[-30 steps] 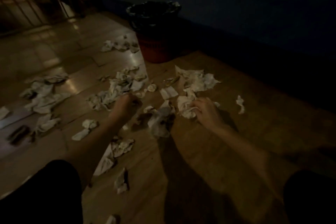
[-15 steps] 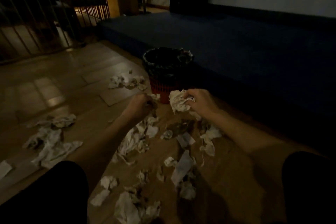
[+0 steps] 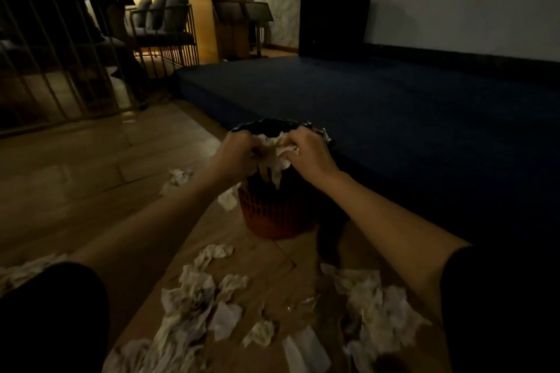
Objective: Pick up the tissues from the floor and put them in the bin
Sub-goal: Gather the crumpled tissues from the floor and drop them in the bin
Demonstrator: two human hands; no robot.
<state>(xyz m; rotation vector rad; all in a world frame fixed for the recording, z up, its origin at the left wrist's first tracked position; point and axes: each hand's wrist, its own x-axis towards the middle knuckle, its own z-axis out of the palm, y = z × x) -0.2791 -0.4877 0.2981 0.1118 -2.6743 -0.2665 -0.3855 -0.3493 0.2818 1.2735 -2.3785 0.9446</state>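
A red mesh bin (image 3: 272,215) lined with a black bag stands on the wooden floor at the centre. Over its near rim, my left hand (image 3: 236,154) and my right hand (image 3: 309,154) meet, both closed on a bunch of crumpled white tissues (image 3: 274,157) that hangs down across the bin's front. Many more crumpled tissues lie on the floor in front of me: a pile (image 3: 200,300) at lower centre, another pile (image 3: 375,309) at lower right, and one tissue (image 3: 178,179) left of the bin.
A low dark blue platform (image 3: 394,118) runs behind and right of the bin. Metal railings (image 3: 60,63) and chairs stand at the far left. A black speaker box (image 3: 333,21) sits against the back wall. My dark sleeves fill both lower corners.
Both hands rose from the floor with tissues and came together over the bin's rim. The view tilted up, so the bin now sits at the centre.
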